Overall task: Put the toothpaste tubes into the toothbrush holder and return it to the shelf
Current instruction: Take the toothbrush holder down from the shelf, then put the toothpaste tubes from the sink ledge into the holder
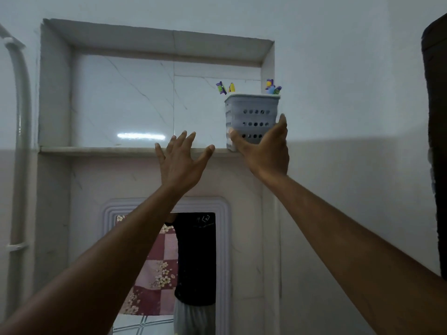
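Observation:
A grey perforated toothbrush holder [251, 117] stands upright at the right end of the shelf [96, 150], a ledge in a tiled wall niche. Colourful ends of toothpaste tubes [272, 87] and other items [225, 87] stick out of its top. My right hand [264, 151] wraps the holder's lower part, thumb on the left side and fingers up the right side. My left hand [180, 158] is raised just in front of the shelf edge to the left of the holder, fingers spread, holding nothing.
A mirror [167, 267] with a white moulded frame hangs below the shelf and reflects a person's dark shirt and a checked cloth. A white pipe [21, 141] runs down the left wall. A dark object [436, 141] fills the right edge.

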